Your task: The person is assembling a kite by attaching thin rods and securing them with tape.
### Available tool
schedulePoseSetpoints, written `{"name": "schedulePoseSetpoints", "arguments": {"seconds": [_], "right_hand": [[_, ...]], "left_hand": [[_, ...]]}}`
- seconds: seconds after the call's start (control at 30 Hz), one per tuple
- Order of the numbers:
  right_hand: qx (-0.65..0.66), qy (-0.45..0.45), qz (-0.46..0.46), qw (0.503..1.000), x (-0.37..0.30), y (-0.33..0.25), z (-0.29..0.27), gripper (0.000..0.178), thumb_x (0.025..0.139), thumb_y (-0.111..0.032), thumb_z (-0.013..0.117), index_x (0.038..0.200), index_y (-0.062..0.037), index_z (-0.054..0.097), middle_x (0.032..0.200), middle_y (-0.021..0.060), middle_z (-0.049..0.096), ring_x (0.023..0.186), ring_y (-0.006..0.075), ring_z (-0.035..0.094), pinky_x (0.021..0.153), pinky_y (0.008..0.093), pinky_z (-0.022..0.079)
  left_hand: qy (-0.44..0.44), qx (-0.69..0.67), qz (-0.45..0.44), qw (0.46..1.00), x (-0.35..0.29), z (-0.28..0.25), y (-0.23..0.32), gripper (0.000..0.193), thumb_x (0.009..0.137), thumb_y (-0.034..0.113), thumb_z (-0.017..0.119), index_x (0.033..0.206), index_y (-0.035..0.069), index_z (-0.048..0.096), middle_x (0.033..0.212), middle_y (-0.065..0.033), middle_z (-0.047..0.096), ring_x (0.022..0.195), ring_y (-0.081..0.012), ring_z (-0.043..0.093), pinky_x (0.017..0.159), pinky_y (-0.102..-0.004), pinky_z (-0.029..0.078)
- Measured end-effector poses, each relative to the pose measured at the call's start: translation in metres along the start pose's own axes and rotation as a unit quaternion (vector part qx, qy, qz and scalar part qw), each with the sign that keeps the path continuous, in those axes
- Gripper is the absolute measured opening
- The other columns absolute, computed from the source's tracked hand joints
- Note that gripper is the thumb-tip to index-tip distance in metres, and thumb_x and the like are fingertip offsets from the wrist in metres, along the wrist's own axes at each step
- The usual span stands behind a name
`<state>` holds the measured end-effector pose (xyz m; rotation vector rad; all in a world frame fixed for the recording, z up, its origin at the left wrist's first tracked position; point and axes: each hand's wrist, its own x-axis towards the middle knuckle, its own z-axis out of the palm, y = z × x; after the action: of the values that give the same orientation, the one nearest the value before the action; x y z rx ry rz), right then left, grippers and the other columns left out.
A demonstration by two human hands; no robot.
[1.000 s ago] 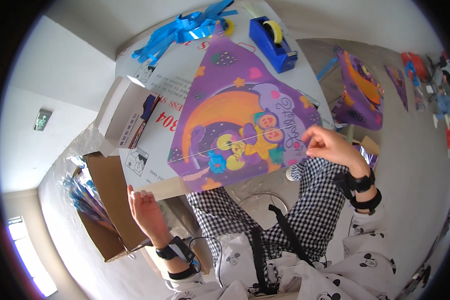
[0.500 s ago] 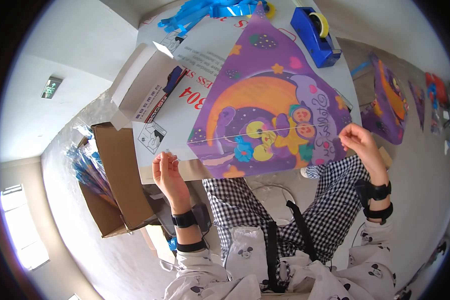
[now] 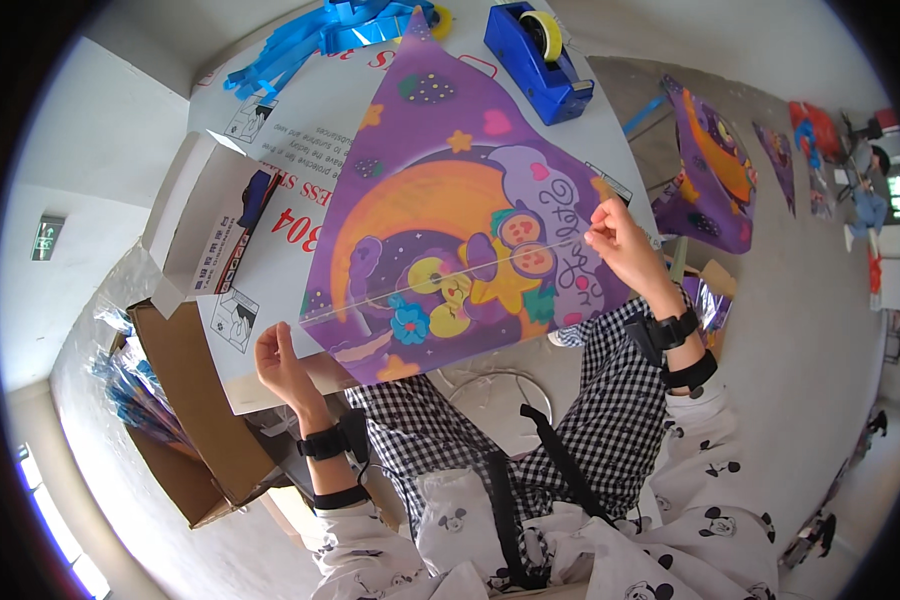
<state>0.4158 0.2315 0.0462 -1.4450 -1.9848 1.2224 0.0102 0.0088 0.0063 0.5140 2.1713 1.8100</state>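
A purple triangular sheet [image 3: 460,150], like a kite sail with a printed moon and cartoon figure, lies on the table with its point at the far side. Across its near part runs a thin pale strand [image 3: 370,303], straight and taut; whether cord or thin rod I cannot tell. Just off the sheet's left corner, my left hand [image 3: 288,368] pinches at the strand's left end. My right hand [image 3: 625,250], fingertips also pinched, is at its other end, over the lettering by the right edge. Fingers partly hide both ends.
At the far side are blue ribbons [image 3: 280,55] and a blue tape dispenser [image 3: 535,75]. An open white carton [image 3: 195,215] stands left on the printed tabletop [image 3: 315,130]. Below it is a brown cardboard box [image 3: 185,400] with wrapped items. Similar purple pieces [image 3: 710,165] are at the right.
The whole view has shifted, so the table and sheet appear further left. My right hand has come in over the sheet's right edge. My left hand is closer to the left corner.
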Motion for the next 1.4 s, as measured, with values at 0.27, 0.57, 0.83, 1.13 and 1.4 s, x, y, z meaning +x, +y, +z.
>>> {"name": "schedulePoseSetpoints", "arguments": {"seconds": [0.27,0.57,0.83,1.13,1.4], "right_hand": [[-0.044,0.061,-0.03,0.997,0.0,0.018,0.012,0.027,0.088,-0.005,0.064,0.104,-0.0044,0.042,0.085,0.0097,0.057,0.076,0.0207,0.062,0.07,0.0319,0.049],[-0.113,0.091,-0.091,0.985,0.002,0.026,0.019,0.024,0.088,-0.006,0.065,0.101,-0.0053,0.044,0.079,0.0062,0.052,0.069,0.0156,0.054,0.064,0.0277,0.046],[-0.123,0.088,-0.073,0.986,-0.001,0.02,0.017,0.024,0.088,-0.004,0.064,0.1,-0.004,0.043,0.08,0.0109,0.056,0.07,0.0218,0.059,0.064,0.0311,0.048],[-0.115,0.083,-0.077,0.987,-0.004,0.02,0.021,0.024,0.088,-0.005,0.065,0.1,-0.0044,0.043,0.08,0.0096,0.055,0.069,0.0206,0.058,0.064,0.0304,0.047],[-0.103,0.097,-0.084,0.986,-0.001,0.023,0.021,0.027,0.086,-0.003,0.067,0.099,-0.0052,0.044,0.082,0.0117,0.058,0.075,0.026,0.063,0.064,0.0331,0.049]], "left_hand": [[-0.003,0.051,0.001,0.999,0.006,0.003,-0.015,0.016,0.087,0.016,0.07,0.089,0.002,0.064,0.081,0.0012,0.06,0.072,-0.0055,0.049,0.064,-0.02,0.038],[0.031,0.128,0.032,0.991,0.003,0.002,-0.016,0.009,0.081,0.013,0.075,0.083,0.004,0.072,0.073,0.0026,0.061,0.064,-0.005,0.048,0.055,-0.0215,0.038],[0.031,0.138,0.055,0.988,-0.003,0.004,-0.01,0.012,0.083,0.012,0.073,0.083,0.0,0.072,0.075,0.0047,0.059,0.064,-0.0032,0.043,0.056,-0.019,0.033],[0.021,0.15,0.06,0.987,-0.001,-0.002,-0.019,0.009,0.084,0.008,0.072,0.083,-0.001,0.07,0.078,0.0013,0.059,0.065,-0.0053,0.05,0.057,-0.0207,0.041],[0.001,0.18,0.068,0.981,0.005,-0.004,-0.021,0.011,0.085,0.01,0.071,0.083,-0.001,0.07,0.075,0.0019,0.056,0.064,-0.0055,0.045,0.057,-0.0212,0.037]]}}
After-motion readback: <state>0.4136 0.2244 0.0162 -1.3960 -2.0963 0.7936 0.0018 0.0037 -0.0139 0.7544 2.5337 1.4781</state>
